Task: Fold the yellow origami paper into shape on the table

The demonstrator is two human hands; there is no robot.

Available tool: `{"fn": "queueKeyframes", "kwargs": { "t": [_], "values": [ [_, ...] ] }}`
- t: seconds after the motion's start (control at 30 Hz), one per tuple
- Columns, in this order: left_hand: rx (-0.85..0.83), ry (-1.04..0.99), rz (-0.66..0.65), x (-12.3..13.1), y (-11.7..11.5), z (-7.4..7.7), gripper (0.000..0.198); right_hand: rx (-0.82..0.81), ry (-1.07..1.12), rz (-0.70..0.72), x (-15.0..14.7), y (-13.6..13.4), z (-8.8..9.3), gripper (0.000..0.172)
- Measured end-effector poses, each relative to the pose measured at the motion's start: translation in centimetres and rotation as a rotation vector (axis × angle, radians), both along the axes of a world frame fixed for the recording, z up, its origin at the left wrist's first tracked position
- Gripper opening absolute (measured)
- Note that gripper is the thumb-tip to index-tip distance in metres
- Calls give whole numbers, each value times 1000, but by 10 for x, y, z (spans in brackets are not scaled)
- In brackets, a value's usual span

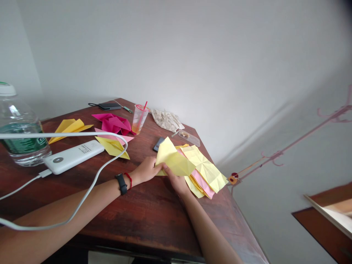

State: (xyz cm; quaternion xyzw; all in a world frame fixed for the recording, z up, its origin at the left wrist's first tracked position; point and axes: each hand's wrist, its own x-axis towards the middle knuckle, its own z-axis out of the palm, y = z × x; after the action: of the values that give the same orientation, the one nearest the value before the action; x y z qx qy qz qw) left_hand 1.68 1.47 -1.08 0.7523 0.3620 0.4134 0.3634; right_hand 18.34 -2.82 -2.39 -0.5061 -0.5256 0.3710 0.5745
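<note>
My left hand point(147, 169) and my right hand point(176, 181) both pinch the near edge of a pale yellow sheet of paper point(173, 159), which is partly folded and lifted off the table. The left hand grips its left side, the right hand its lower right. Under and to the right of the sheet lies a stack of creased yellow and pink papers point(205, 174) near the table's right edge. My left wrist wears a black band and a red string.
The dark wooden table point(137, 209) also holds a white power bank point(73, 157) with a white cable, a water bottle point(19, 124), folded yellow paper point(70, 127) and pink paper point(114, 123), a plastic cup with a straw point(139, 119), a phone point(109, 106) and a crumpled cloth point(166, 120).
</note>
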Motion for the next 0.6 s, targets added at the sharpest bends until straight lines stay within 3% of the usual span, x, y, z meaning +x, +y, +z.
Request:
{"fn": "queueKeyframes", "kwargs": {
  "t": [0.4, 0.6],
  "values": [
    [114, 335, -80, -1, -2, 0, 44, 9, -50, -32, 2, 7, -8, 31],
    [140, 270, -189, -3, -5, 4, 35, 27, -18, 20, 3, 7, -8, 26]
  ]
}}
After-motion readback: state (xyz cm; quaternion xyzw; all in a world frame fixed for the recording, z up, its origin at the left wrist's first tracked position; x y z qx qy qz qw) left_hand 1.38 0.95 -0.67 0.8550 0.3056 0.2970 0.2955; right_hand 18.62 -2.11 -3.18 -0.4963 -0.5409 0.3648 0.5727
